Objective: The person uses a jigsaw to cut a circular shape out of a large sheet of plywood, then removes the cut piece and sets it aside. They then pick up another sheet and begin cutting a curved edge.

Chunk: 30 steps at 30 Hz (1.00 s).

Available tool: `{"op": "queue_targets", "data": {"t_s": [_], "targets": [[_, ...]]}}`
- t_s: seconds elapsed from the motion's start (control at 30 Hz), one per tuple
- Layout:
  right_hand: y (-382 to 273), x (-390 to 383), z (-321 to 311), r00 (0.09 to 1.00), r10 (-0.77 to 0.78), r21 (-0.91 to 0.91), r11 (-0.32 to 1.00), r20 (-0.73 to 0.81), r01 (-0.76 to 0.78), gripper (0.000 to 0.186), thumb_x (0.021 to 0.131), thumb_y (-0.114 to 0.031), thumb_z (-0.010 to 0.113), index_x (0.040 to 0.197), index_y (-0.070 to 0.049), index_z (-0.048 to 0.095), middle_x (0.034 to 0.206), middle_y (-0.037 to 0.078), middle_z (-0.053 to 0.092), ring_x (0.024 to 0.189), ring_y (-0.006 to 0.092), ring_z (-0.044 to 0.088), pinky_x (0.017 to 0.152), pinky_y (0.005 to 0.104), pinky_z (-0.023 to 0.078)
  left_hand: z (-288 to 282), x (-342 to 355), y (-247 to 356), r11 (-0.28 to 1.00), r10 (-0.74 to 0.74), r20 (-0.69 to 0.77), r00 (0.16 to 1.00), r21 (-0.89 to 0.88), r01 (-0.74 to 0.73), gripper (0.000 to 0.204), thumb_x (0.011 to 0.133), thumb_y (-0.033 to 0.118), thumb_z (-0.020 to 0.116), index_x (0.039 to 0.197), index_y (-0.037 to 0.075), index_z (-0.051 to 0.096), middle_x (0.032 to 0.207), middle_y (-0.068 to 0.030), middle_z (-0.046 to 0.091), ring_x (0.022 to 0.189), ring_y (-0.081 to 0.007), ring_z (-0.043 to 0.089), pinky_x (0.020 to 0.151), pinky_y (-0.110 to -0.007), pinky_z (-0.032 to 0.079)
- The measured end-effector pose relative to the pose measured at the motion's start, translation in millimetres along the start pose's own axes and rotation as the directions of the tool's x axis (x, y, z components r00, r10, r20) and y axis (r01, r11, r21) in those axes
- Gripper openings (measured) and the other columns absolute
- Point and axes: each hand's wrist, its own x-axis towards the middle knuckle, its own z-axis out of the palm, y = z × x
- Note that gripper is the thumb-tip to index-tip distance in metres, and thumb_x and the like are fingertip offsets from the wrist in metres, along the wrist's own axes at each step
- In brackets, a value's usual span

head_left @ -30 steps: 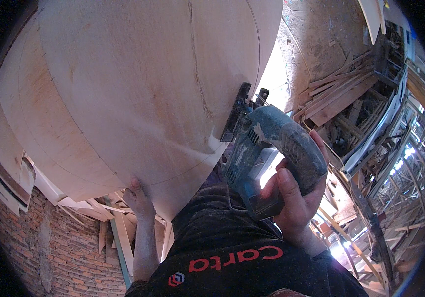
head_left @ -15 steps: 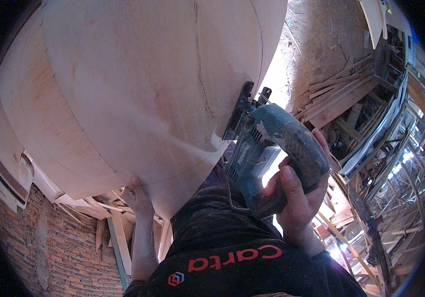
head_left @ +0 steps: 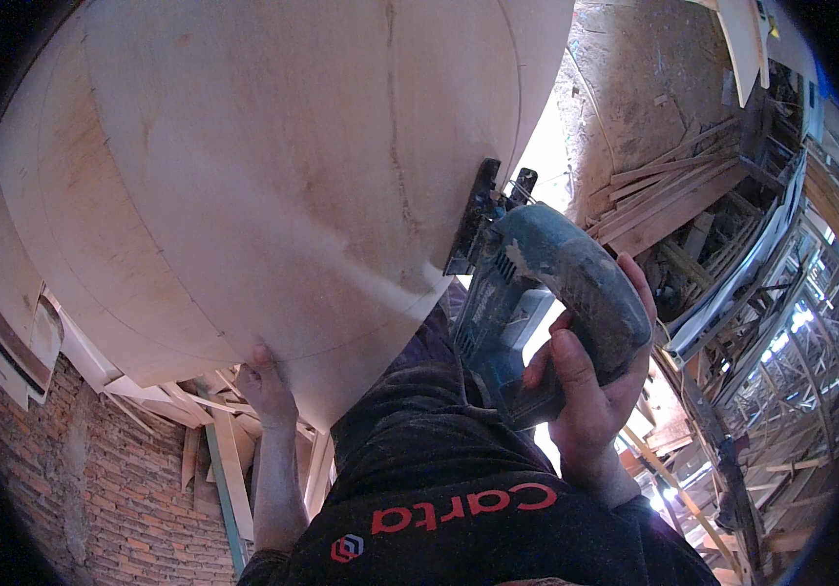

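Observation:
A broad, pale plywood sheet (head_left: 273, 176) with curved pencil lines and a dark grain streak fills the upper left. My right hand (head_left: 595, 391) is wrapped round the handle of a worn teal jigsaw (head_left: 537, 293). The saw's dark base plate (head_left: 474, 217) lies against the sheet's right edge; the blade cannot be made out. On the sheet's near edge, my left hand (head_left: 267, 389) grips with its thumb on top, and its other fingers are partly hidden below. A whitish streak of dust or light crosses the sheet toward the saw.
Wood offcuts (head_left: 678, 200) lie piled at the right, beside a dusty floor (head_left: 634, 88). Farther right stand many thin timber pieces (head_left: 800, 361). A brick wall (head_left: 136, 498) rises at lower left, with wooden strips (head_left: 229, 459) leaning near my left arm.
The jigsaw has shifted very slightly to the right along with the sheet's edge in the picture. My left hand appears a touch farther left, and both grips are unchanged.

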Motion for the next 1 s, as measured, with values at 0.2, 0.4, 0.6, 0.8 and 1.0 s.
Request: {"op": "queue_targets", "data": {"t_s": [0.2,0.4,0.6,0.8,1.0], "targets": [[1,2,-2,1.0,-0.017,0.004,1.0,0.02,0.017,0.075,0.087,-0.008,0.064,0.149,-0.006,0.021,0.094,0.015,0.056,0.062,0.0169,0.063,0.052,0.0264,0.055,9,-1,6,0.999,0.049,-0.032,0.998,-0.009,-0.05,0.057,0.096,0.056,0.052,0.08,0.001,0.058,0.067,0.0009,0.054,0.062,-0.0081,0.048,0.056,-0.025,0.038],[-5,4,1,1.0,0.022,0.04,0.999,-0.015,-0.021,0.075,0.086,-0.005,0.064,0.148,-0.005,0.022,0.099,0.015,0.058,0.063,0.0165,0.059,0.053,0.0265,0.052,5,0,5,1.0,0.004,0.014,1.0,0.004,-0.004,0.056,0.097,0.055,0.051,0.081,0.001,0.057,0.068,0.0005,0.054,0.064,-0.0079,0.048,0.056,-0.025,0.037],[-7,6,5,0.999,0.025,0.046,0.999,-0.044,-0.023,0.075,0.085,-0.005,0.066,0.147,-0.004,0.024,0.097,0.015,0.059,0.061,0.0165,0.057,0.053,0.0272,0.05,11,1,11,0.997,0.073,-0.043,0.996,0.005,-0.073,0.052,0.098,0.05,0.052,0.077,0.002,0.056,0.065,0.0015,0.052,0.059,-0.0069,0.045,0.053,-0.026,0.033],[-7,7,7,0.998,0.013,0.05,0.999,-0.065,-0.009,0.074,0.084,-0.005,0.066,0.147,-0.004,0.026,0.091,0.013,0.06,0.058,0.0161,0.057,0.052,0.0268,0.049,13,2,5,0.996,0.086,-0.074,0.994,-0.012,-0.087,0.046,0.1,0.043,0.053,0.07,0.007,0.051,0.06,0.0034,0.047,0.054,-0.0062,0.04,0.049,-0.026,0.027],[-7,9,7,0.997,0.012,0.053,0.999,-0.075,-0.008,0.074,0.084,-0.005,0.065,0.147,-0.003,0.026,0.09,0.013,0.06,0.058,0.0158,0.056,0.052,0.0268,0.049,7,3,1,1.0,0.004,-0.016,1.0,-0.016,-0.004,0.055,0.097,0.053,0.052,0.077,0.002,0.057,0.064,0.0018,0.051,0.06,-0.0071,0.047,0.053,-0.025,0.034]]}}
